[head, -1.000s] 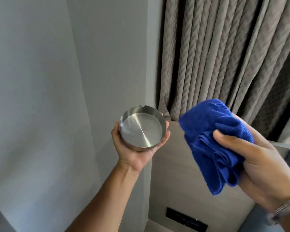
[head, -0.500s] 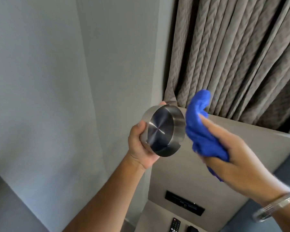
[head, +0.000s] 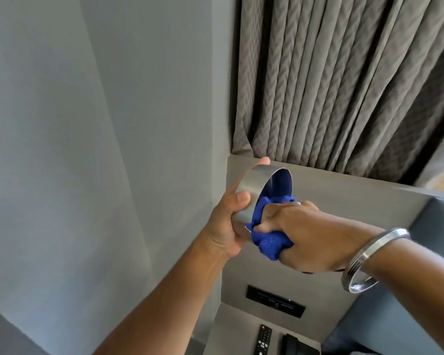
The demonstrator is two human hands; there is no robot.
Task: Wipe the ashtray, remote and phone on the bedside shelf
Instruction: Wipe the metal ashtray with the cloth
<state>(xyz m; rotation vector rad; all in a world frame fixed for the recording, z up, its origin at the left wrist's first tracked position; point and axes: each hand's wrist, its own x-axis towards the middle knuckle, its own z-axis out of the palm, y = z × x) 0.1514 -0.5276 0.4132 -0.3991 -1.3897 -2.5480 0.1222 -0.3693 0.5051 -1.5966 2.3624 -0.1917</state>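
My left hand [head: 227, 224] grips a round steel ashtray [head: 256, 185] by its wall, held up in the air and tipped on its side with the mouth facing right. My right hand [head: 300, 234] clutches a bunched blue cloth [head: 269, 242] and presses it into the ashtray's mouth. Part of the cloth is inside the bowl, part hangs below my fingers. Far below, a black remote [head: 262, 339] lies on the bedside shelf [head: 223, 329], with a black phone [head: 292, 345] just right of it, cut off by the frame's bottom edge.
A grey wall [head: 87, 149] fills the left. Pleated grey curtains [head: 344, 85] hang behind a light headboard panel [head: 344, 201]. A black switch panel [head: 276, 301] sits on the panel above the shelf. A blue padded surface [head: 395, 316] lies at lower right.
My left hand turned the ashtray from bowl-up to base toward me, then to mouth facing right. My right hand moved left and pushed the cloth into it. The view dropped, revealing the shelf.
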